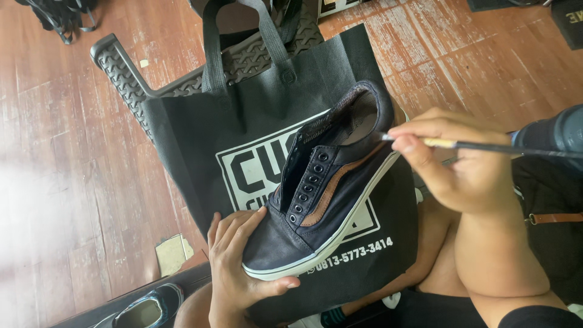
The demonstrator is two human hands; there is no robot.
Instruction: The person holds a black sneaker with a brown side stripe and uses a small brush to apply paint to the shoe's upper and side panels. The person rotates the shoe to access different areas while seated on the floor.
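The dark sneaker (331, 182) sits right at the centre of things, lying tilted on a black tote bag (200, 140) spread across the person's lap, apparently as a cover for the legs beneath. The left hand (240, 267) cups the toe of the sneaker, fingers wrapped over the top and thumb pressed along the white sole edge, a firm clasp that looks meant to steady the shoe and tip its side upward. At the sneaker's heel, the right hand (452, 164) pinches a thin paintbrush (486, 147) between fingertips and thumb, held like a pen, its tip touching the heel collar just where the dark fabric meets the rim. The lace eyelets are empty, and a brown stripe runs along the side facing up. Beyond the sneaker, past the bag's handles, a dark plastic stool (130, 82) lies tipped on the worn wooden floor (61, 182). Below the sneaker's toe, near the frame's bottom edge, another shoe (149, 307) rests on the floor.
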